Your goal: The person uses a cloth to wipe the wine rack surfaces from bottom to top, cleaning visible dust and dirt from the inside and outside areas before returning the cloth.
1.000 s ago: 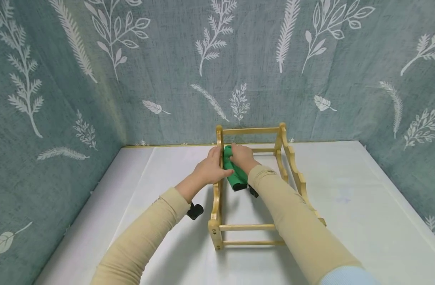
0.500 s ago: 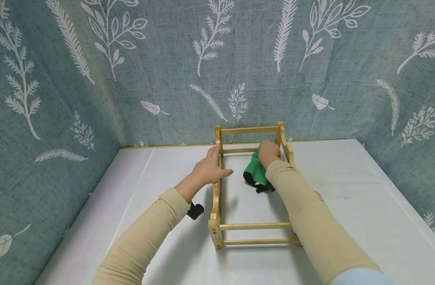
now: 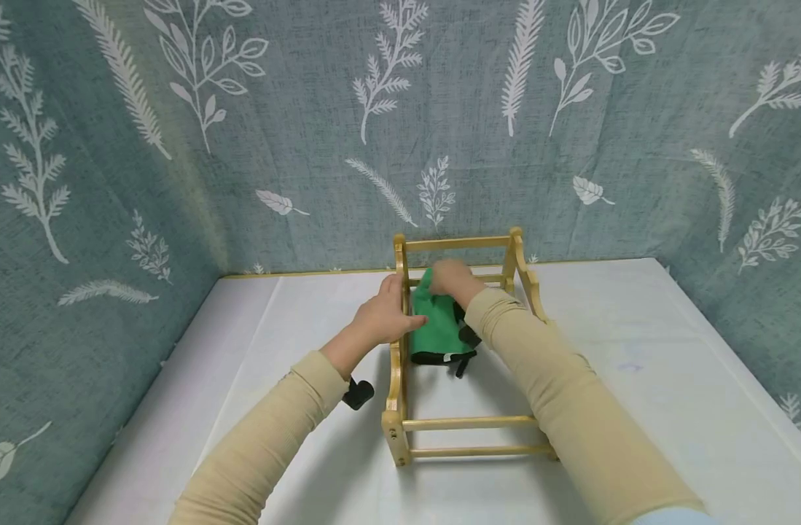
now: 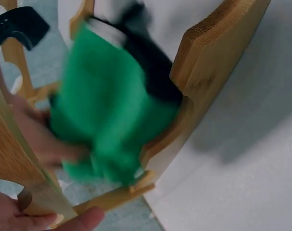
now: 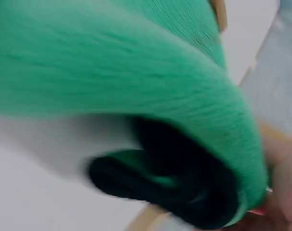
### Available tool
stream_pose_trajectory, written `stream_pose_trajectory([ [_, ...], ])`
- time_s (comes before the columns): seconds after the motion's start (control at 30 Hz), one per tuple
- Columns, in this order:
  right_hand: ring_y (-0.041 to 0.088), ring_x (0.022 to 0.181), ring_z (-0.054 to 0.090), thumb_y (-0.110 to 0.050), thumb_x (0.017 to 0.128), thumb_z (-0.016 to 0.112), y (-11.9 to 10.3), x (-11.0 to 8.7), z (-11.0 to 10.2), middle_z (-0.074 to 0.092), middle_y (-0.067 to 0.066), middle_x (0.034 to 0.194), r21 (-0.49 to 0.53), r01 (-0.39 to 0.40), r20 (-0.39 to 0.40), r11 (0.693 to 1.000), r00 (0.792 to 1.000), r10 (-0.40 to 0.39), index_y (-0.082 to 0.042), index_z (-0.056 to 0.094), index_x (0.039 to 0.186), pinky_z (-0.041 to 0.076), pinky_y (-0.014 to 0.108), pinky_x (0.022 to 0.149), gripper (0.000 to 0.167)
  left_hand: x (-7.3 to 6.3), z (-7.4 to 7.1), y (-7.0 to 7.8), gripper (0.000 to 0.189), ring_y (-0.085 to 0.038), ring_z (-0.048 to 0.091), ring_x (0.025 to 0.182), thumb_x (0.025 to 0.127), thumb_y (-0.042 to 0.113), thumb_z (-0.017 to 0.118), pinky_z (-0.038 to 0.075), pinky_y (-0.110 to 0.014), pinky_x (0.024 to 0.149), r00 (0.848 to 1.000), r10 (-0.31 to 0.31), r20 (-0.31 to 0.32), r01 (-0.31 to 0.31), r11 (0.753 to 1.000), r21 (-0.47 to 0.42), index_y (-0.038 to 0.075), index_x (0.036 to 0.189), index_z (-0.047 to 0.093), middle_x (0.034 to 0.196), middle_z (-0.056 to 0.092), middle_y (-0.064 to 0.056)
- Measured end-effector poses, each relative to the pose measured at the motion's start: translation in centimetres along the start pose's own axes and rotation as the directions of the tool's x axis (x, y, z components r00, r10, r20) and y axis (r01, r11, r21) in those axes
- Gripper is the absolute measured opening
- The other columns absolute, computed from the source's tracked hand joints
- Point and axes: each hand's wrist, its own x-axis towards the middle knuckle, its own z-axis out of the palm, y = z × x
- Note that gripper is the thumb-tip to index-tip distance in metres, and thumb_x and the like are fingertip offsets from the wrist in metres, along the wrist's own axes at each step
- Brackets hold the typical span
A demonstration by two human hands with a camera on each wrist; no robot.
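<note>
A light wooden rack (image 3: 395,372), with wavy-topped sides joined by round rungs, stands on the white table. My left hand (image 3: 379,315) grips its left side, thumb inside; the left wrist view shows this thumb (image 4: 90,219) against the wood. Inside the frame hangs a green cloth (image 3: 439,332) with a black edge and a small white tag. My right hand (image 3: 454,281) pinches its upper part near the far left end of the rack. In the right wrist view the cloth (image 5: 184,86) folds across most of the picture, its black edge curled under, with right fingers (image 5: 283,178) at the lower right.
The white tabletop (image 3: 295,328) spreads to both sides of the rack. A grey-green curtain (image 3: 308,131) with white leaf prints stands close behind it. The rack's right side (image 3: 534,292) is partly hidden by my right sleeve. A black wrist-camera part (image 3: 358,394) shows beneath my left wrist.
The right hand carried the cloth from the rack's left side over to its right side, then back left, where the cloth now hangs more spread out. The left hand stayed on the rack.
</note>
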Motion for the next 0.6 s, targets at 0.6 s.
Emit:
stream_pose_trajectory([
  [0.6,0.028,0.064,0.062,-0.01,0.096,0.036,6.3,2.0,4.3,0.063,0.023,0.085,0.175,-0.237,-0.255,0.956,0.927,0.277,0.009,0.06,0.106,0.049,0.038,0.051,0.033,-0.3,-0.3,-0.2,0.088,-0.033,0.052,0.112,0.086,0.049,0.056,0.045,-0.045,0.084,1.0,-0.004,0.0,0.004,1.0,0.005,0.009,0.148,0.007,0.153,0.008,-0.01],
])
